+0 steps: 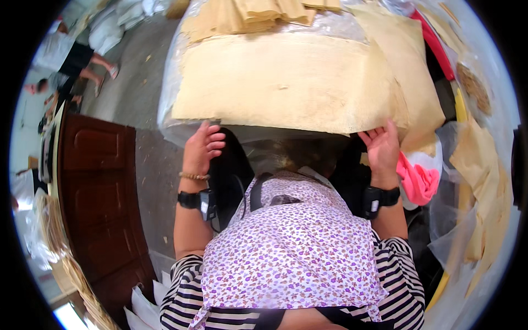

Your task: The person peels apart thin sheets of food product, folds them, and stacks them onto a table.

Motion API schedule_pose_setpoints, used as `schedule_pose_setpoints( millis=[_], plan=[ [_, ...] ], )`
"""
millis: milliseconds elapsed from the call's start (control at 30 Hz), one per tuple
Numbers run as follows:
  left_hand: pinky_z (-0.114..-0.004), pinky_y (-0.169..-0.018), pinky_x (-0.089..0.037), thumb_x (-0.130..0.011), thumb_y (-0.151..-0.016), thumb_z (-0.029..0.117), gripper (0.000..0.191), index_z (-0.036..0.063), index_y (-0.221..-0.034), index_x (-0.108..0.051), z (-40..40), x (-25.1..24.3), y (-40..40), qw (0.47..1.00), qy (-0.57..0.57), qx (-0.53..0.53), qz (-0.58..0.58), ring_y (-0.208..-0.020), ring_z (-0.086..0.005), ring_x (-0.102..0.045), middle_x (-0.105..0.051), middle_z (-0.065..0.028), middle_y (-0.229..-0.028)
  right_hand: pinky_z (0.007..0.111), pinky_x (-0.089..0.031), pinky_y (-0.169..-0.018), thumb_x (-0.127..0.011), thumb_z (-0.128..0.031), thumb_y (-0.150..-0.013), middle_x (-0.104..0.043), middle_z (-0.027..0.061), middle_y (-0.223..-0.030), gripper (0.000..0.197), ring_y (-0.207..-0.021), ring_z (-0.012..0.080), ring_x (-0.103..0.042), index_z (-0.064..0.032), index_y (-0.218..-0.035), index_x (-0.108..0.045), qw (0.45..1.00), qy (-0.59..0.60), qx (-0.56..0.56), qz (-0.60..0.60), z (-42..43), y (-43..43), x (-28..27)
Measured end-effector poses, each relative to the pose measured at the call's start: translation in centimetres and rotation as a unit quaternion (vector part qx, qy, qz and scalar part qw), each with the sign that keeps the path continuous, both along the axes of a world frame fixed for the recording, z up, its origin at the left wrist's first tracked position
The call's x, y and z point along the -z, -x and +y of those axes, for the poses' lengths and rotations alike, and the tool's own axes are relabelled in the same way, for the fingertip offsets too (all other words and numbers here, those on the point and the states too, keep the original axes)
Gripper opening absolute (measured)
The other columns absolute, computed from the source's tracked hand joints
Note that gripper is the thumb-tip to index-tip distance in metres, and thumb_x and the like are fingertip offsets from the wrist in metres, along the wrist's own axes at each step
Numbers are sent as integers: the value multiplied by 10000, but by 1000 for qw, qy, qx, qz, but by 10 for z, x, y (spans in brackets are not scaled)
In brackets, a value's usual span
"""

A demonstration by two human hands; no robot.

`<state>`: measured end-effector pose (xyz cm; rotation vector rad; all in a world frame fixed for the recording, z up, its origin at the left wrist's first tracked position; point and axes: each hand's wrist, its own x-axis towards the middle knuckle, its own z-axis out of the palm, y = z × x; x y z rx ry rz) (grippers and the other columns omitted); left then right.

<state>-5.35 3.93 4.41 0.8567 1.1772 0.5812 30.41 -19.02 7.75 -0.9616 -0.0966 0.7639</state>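
Observation:
A wide pale-yellow sheet [280,82], thin and slightly rough like tofu skin, lies across a plastic-wrapped surface in front of me. At its near left corner is my left hand [204,146], thumb by the edge and fingers loosely apart; I see nothing held in it. My right hand [381,146] is at the near right edge, the thumb over the sheet and the fingers along the edge. Larger creased sheets [406,62] lie at the right. Folded strips [264,10] of the same material are piled at the far side.
To my left stands a dark red wooden cabinet [99,161] on the concrete floor. Two people [70,62] are farther off at the upper left. A pink cloth [420,179] is beside my right wrist. Clear plastic and loose sheets [480,165] line the right side.

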Motion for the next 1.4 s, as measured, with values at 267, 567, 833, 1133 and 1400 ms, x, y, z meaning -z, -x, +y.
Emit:
schedule_pose_setpoints(
  millis=[267, 567, 833, 1133, 1400],
  plan=[
    [-264, -584, -534, -641, -949, 350, 289, 66, -1000, -626, 7, 8, -26, 997, -31, -47, -60, -704, -146, -664, -698, -64, -854, 350, -588, -757, -660, -289, -944, -716, 51, -1001, 276, -867, 193, -706, -104, -1145, -623, 990, 126, -49, -36, 6, -11, 28],
    [-301, -639, -557, -622, -962, 309, 265, 46, -986, -602, -3, 6, -42, 974, 29, -99, -200, -786, -180, -684, -692, -86, -845, 443, -553, -910, -540, -212, -988, -636, 110, -1243, 321, -1105, 259, -640, -75, -1278, -537, 996, 82, 4, 27, -11, -33, 23],
    [-350, -495, -506, -623, -956, 291, 302, 6, -865, -579, 49, 3, -46, 929, -298, -153, 159, -531, -252, -641, -658, -147, -702, 391, -552, -797, -487, -300, -1025, -678, 114, -1094, 355, -913, 251, -671, 2, -1176, -595, 984, 27, 165, -64, 24, -42, 8],
    [-395, -763, -549, -638, -833, 80, 364, 95, -1195, -657, -16, -41, -130, 581, -784, 64, 209, -903, -332, -666, -696, -145, -1036, 523, -388, -1006, -601, -112, -843, -597, 174, -1267, 447, -1173, 373, -543, -146, -1289, -601, 534, 246, -60, -807, 96, 54, -13],
    [-384, -815, -550, -622, -804, 27, 425, 105, -1221, -651, -29, -53, -153, 657, -736, 64, 151, -970, -305, -674, -695, -138, -1107, 598, -349, -1000, -571, -179, -861, -624, 137, -1250, 342, -1247, 349, -489, -166, -1191, -661, 486, 261, -69, -831, 108, 68, 15]
  ],
)
